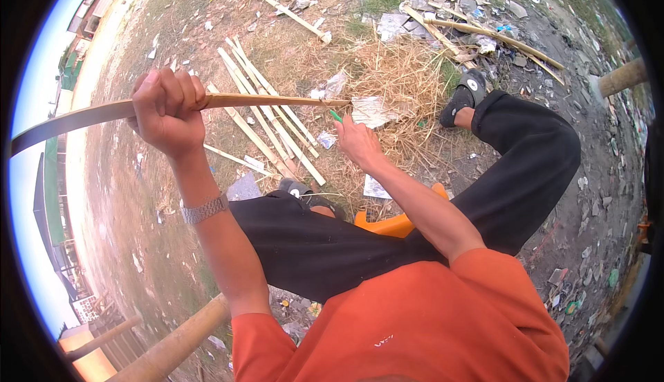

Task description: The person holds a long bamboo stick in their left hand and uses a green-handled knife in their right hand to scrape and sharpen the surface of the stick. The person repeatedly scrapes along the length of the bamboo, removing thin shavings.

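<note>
My left hand point(169, 108) is raised and closed in a fist around a long bamboo strip point(277, 101). The strip bends out to the far left and runs right across to a point just above my right hand point(360, 143). That hand is closed on a small green tool point(336, 115), of which only a short green end shows; its kind I cannot make out. The tool lies close to the strip's right end, but whether they touch is unclear. Under both, on the ground, sits a heap of pale shavings point(408, 95).
Several split bamboo strips point(259, 112) lie on the ground beyond my left knee. Longer bamboo pieces point(498, 34) rest among broken tiles point(394, 25) at the far right. An orange plastic stool point(387, 225) is beneath me. Thick poles point(173, 344) stand at lower left and right.
</note>
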Motion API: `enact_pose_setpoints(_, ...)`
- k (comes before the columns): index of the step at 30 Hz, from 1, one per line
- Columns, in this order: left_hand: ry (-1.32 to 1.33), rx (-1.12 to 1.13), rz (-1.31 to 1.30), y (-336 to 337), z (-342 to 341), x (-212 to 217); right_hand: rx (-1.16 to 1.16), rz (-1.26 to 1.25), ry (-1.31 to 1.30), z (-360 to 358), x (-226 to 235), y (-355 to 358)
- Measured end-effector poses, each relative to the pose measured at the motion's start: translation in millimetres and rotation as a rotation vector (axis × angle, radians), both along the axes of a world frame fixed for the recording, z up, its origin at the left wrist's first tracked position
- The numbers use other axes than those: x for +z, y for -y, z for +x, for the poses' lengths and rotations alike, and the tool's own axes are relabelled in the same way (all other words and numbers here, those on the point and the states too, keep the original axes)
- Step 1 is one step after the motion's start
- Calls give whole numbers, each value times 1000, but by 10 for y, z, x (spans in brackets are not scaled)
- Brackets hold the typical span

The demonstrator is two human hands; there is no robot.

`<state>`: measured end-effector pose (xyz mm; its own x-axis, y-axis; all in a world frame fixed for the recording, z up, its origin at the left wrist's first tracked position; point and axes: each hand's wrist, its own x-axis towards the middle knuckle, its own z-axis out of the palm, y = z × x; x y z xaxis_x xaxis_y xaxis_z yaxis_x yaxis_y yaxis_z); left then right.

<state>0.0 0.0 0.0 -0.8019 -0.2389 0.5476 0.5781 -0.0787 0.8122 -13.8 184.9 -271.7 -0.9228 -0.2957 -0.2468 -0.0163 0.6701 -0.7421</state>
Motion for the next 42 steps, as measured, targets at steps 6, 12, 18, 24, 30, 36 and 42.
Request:
enact_pose_setpoints(6,-11,5,-5,-30,-42,-13,22,-16,-81,38,189,50)
enact_pose_setpoints(12,-18,47,19,27,-16,-16,17,99,-137,-27,-238,-73)
enact_pose_setpoints(18,-37,76,51,41,33,-45,41,221,-292,-141,-653,-102)
enact_pose_setpoints(24,-35,199,100,173,87,46,275,1021,136,-510,-870,-902)
enact_pose_setpoints(30,10,164,104,91,30,-16,18,191,67,-213,-438,-821)
enact_pose_setpoints(36,-1,26,36,59,0,13,79,-131,31,-78,55,-252)
enact_pose_setpoints(42,1,-23,41,131,-19,2,44,-58,-45,21,-172,-57)
